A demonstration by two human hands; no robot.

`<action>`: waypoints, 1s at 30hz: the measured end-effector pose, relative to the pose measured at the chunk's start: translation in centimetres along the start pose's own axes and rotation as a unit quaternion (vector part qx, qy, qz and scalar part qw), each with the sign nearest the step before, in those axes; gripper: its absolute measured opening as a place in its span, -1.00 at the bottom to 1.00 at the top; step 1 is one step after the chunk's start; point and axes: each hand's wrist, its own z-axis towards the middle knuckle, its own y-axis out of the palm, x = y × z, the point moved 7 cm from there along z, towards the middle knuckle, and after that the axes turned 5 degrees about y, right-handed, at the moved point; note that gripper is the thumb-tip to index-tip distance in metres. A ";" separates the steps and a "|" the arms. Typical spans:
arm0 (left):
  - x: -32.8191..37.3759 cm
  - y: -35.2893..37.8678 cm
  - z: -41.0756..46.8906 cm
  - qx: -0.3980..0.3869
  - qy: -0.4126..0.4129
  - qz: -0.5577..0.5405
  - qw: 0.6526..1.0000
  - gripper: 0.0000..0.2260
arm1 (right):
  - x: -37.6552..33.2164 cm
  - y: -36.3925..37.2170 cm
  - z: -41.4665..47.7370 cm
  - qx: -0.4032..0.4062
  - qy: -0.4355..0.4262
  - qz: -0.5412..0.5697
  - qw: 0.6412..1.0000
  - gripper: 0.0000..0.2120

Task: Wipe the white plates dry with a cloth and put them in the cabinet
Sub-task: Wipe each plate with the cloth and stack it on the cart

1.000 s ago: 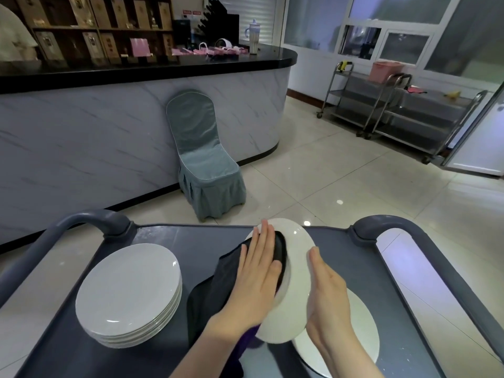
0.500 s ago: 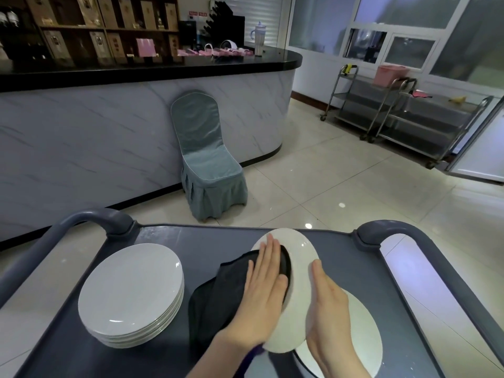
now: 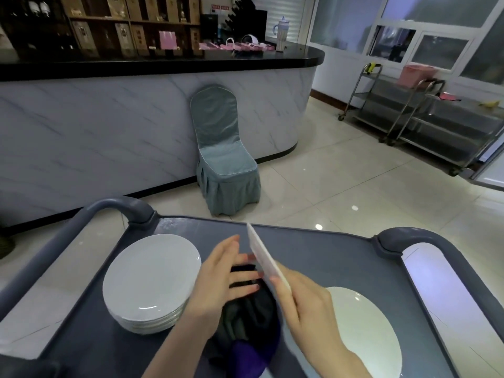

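I hold a white plate (image 3: 262, 255) up on edge over the grey cart (image 3: 327, 255), so I see mostly its thin rim. My left hand (image 3: 218, 282) presses a dark cloth (image 3: 245, 315) against the plate's left face with spread, straight fingers. The flat fingers of my right hand (image 3: 308, 304) lie against the plate's right face and support it. A purple part of the cloth hangs below. A stack of white plates (image 3: 152, 279) sits on the cart's left side. One more white plate (image 3: 365, 331) lies flat on the right side. No cabinet is in view.
The cart has raised grey handles at the far left (image 3: 120, 208) and far right (image 3: 403, 238). Beyond it a covered grey-green chair (image 3: 226, 165) stands against a marble-fronted counter (image 3: 109, 132). Steel trolleys (image 3: 436, 126) line the right wall on a tiled floor.
The plate has turned from facing me to edge-on and tilted left. My left hand has slid down with the cloth and spread its fingers. The view has shifted slightly.
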 end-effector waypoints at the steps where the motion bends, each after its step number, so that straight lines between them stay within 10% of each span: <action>1: 0.7 -0.5 -0.6 0.012 -0.002 -0.006 1.000 -0.77 | -0.8 1.0 -0.4 -0.018 -0.052 -0.028 0.998 -0.69; 5: 0.9 -4.1 -2.5 0.085 -0.001 0.006 0.996 -0.65 | -3.6 4.5 -1.7 -0.085 -0.196 -0.087 0.973 -0.66; 11: -0.4 -10.1 -2.6 0.149 -0.004 -0.039 0.988 -0.66 | -2.5 10.0 -0.5 -0.345 -0.055 -0.045 0.936 -0.37; 15: -1.2 -14.3 -2.4 0.198 -0.012 -0.059 0.978 -0.64 | 1.2 10.2 2.3 -0.184 0.106 -0.055 0.976 -0.57; 19: -1.4 -17.7 -2.2 0.208 0.006 -0.058 0.976 -0.63 | 4.3 12.7 2.8 -0.175 0.306 0.035 0.935 -0.66; 30: -1.1 -26.2 -0.1 0.253 0.040 0.138 0.957 -0.66 | 3.1 21.3 2.4 -0.161 0.375 0.120 0.905 -0.62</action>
